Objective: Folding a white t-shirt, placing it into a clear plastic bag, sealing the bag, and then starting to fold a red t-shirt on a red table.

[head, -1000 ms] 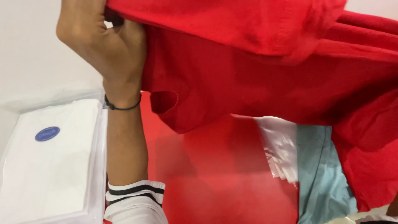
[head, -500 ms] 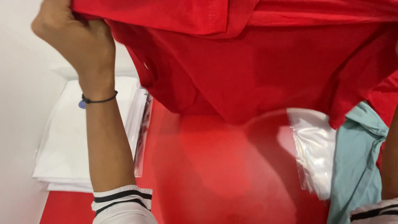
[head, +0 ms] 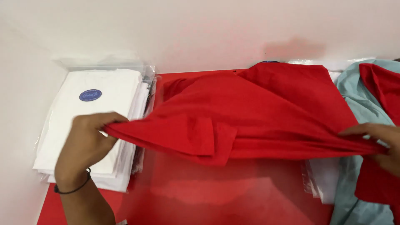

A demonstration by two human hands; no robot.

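Note:
A red shirt stretches across the red table, held taut at both ends just above the surface. My left hand, with a dark band on its wrist, pinches the shirt's left edge over a stack of white folded garments in clear bags. My right hand grips the shirt's right edge at the frame's right side, above a light teal garment. The far part of the red shirt lies on the table.
White walls close the table off at the back and left. Another red garment lies on the teal one at the far right. A clear bag with white cloth sits under the shirt's right part.
Both hands have come down from high in front of the camera, lowering the red shirt from hanging to spread low over the table.

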